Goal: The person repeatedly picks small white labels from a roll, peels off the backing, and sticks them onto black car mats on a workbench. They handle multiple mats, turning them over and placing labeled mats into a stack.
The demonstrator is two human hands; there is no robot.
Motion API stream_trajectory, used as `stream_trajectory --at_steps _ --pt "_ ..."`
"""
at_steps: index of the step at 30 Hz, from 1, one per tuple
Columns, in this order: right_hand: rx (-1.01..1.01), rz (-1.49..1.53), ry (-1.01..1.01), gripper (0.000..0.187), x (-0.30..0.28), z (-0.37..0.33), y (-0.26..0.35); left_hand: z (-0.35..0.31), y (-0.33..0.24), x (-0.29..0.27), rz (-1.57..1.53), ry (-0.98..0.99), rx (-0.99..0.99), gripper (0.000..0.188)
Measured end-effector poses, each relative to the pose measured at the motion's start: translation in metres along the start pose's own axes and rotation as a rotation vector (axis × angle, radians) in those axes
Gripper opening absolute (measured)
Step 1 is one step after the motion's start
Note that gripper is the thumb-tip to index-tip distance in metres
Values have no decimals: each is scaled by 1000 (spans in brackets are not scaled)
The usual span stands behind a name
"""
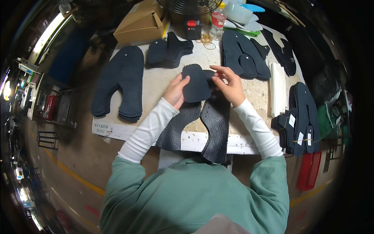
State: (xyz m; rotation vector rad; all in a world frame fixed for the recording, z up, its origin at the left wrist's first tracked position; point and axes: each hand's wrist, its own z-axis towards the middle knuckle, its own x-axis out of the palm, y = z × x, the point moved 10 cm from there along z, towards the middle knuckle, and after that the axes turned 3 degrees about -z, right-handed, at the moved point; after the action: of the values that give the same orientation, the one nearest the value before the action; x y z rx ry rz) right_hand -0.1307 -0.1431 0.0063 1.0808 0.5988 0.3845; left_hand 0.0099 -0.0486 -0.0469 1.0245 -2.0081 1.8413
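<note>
My left hand (175,91) grips a dark, flat piece with rounded corners (196,85), thumb on its upper face, above the middle of the table. Just right of that piece is my right hand (230,86), its index finger stretched out and its thumb apart from it, with nothing visible between them. Beneath both hands lies a black, grained leather-like piece (216,126) with two curved legs, which reach past the table's front edge toward me. The held piece covers part of its upper end.
Dark U-shaped pieces (130,68) are stacked at left, smaller dark pieces (177,52) behind. More stacks stand right (233,46), some banded (302,109), beside white strips (277,89). At the back are a cardboard box (140,25), a bottle (217,23), rubber bands (206,39) and a fan (189,6).
</note>
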Motion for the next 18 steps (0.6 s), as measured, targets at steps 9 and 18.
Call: stream_trajectory --at_steps 9,18 --pt "-69 -174 -136 21 -37 0 18 71 -173 -110 605 -379 366 50" --pt "-45 -248 -155 16 -53 -17 8 114 -186 -94 2047 -565 304 49"
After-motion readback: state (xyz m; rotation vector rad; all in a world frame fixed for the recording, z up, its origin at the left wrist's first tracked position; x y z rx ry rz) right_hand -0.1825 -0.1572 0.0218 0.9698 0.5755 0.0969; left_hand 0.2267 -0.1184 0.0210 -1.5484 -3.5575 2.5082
